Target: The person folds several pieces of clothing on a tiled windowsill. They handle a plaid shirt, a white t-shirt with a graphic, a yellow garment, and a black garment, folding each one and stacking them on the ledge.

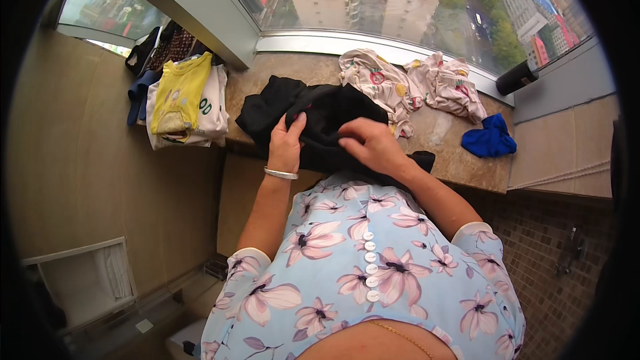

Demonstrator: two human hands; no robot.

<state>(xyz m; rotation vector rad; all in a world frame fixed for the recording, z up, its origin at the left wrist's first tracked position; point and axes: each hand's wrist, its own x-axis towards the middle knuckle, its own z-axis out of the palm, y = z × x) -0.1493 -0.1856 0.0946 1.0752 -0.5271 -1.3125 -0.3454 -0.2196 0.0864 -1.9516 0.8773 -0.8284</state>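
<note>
A black cloth garment (320,110) lies bunched on the stone windowsill (295,64) before me, part of it hanging over the front edge. My left hand (287,142) grips its cloth between thumb and fingers, near a small reddish spot. My right hand (372,145) is at the garment's right side, fingers curled at the cloth; whether they pinch it is unclear. Behind and to the right lie two crumpled pale pink printed garments (377,77), (452,87). A small blue cloth item (489,136) rests at the sill's right end.
At the left, a folded stack of clothes has a yellow shirt (181,91) on top, with dark clothes (172,50) behind it. A window frame (325,42) runs along the sill's back. A black cylinder (516,78) stands out at the right corner.
</note>
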